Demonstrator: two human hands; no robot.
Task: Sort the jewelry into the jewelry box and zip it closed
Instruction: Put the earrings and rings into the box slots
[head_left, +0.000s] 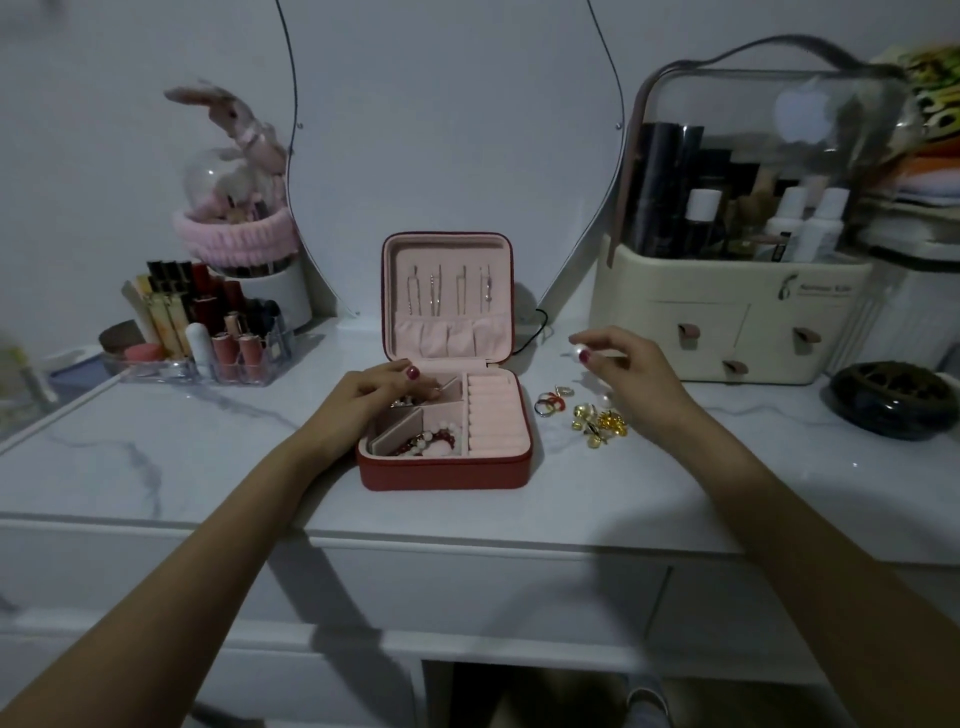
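Two hands work here: your left hand (382, 392) reaches curled fingers into the upper-left compartment of the square red leather jewelry box (445, 457), open mid-tabletop, pink-lined; beaded bracelets (435, 441) fill its lower compartment; your right hand (631, 371) pinches a white pearl earring (577, 354) above loose gold jewelry (597, 421).

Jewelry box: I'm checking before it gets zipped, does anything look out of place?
Yes. Rings and gold earrings lie loose on the tabletop right of the open jewelry box, whose ring rolls look empty. The right hand pinches a pearl piece.
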